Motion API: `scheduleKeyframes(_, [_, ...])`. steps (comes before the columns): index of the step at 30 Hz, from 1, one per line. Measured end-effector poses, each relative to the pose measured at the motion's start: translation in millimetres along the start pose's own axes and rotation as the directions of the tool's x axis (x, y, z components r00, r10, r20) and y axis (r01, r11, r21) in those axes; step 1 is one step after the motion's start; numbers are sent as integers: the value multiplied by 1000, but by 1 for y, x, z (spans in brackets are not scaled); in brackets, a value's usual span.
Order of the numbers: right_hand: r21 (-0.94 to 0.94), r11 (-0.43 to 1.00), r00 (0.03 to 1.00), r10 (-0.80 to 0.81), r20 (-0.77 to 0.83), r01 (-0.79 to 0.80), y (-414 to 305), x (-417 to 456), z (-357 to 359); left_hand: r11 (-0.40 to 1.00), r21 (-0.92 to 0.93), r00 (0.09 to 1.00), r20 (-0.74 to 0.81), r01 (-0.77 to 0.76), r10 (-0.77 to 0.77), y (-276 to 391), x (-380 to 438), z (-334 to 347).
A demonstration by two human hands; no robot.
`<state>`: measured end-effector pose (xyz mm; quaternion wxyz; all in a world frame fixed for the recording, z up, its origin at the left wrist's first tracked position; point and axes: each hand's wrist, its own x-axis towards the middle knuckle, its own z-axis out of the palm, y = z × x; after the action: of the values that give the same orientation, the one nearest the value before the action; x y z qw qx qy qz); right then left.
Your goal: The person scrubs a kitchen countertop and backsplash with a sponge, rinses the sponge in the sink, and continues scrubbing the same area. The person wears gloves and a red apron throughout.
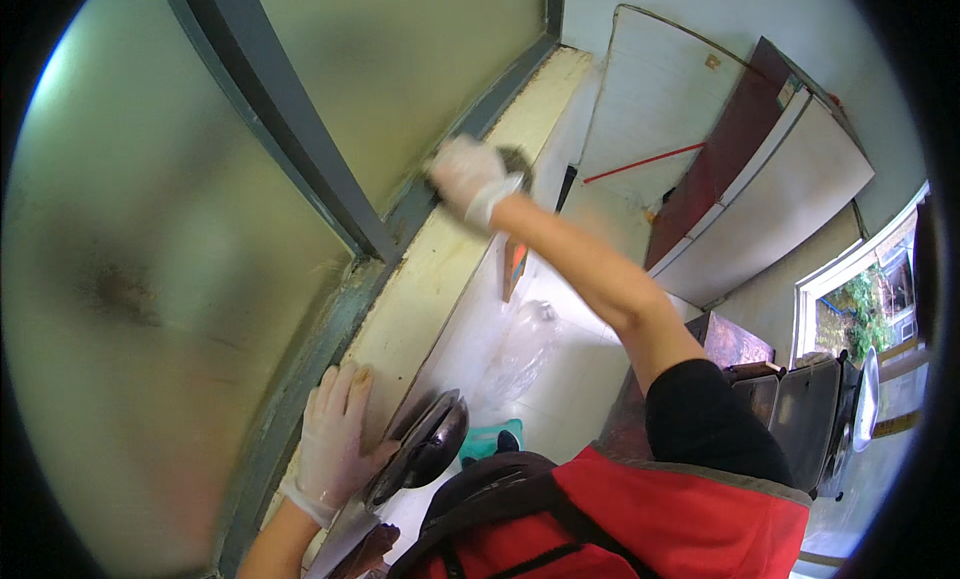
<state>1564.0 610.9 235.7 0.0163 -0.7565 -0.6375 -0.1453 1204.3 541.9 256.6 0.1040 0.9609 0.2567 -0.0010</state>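
Note:
A translucent glove covers my right hand [469,174], which is blurred and presses a dark grey-green cloth or scrubbing pad [516,166] onto the sill and the lower rail of the window frame. The cream window sill [420,279] runs diagonally below frosted glass panes [397,61] in a grey metal frame [292,113]. My left hand [341,429], gloved too, rests flat with fingers spread on the near part of the sill. Brown grime marks the frame's corner. Beside the left hand, dark rounded objects [435,444] hang or lean at the sill's edge.
Below the sill, a clear plastic bag [521,346] and a green item [491,436] lie on the tiled floor. A dark red and white cabinet [757,181], a red stick [645,162] and dark equipment [806,406] stand to the right, near a bright window [855,301].

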Motion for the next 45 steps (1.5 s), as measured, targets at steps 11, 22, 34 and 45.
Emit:
scheduleKeyframes(11, [107,991,994,90,-53,-84,7,1,4,1000,17,996,-89,-4,6,-22,-57,29])
scheduleKeyframes(22, [391,908,973,-208,101,154,-41,-16,-21,994,53,990,-99,-97,102,-17,-37,34])
scheduleKeyframes(34, [376,921,994,-102,-30,106,-34,-18,1,993,69,990,-97,-95,102,-13,-33,31])
scheduleKeyframes(45, [261,954,974,-98,-202,150,-80,-96,-48,995,19,983,-151,-102,104,-18,-41,34])
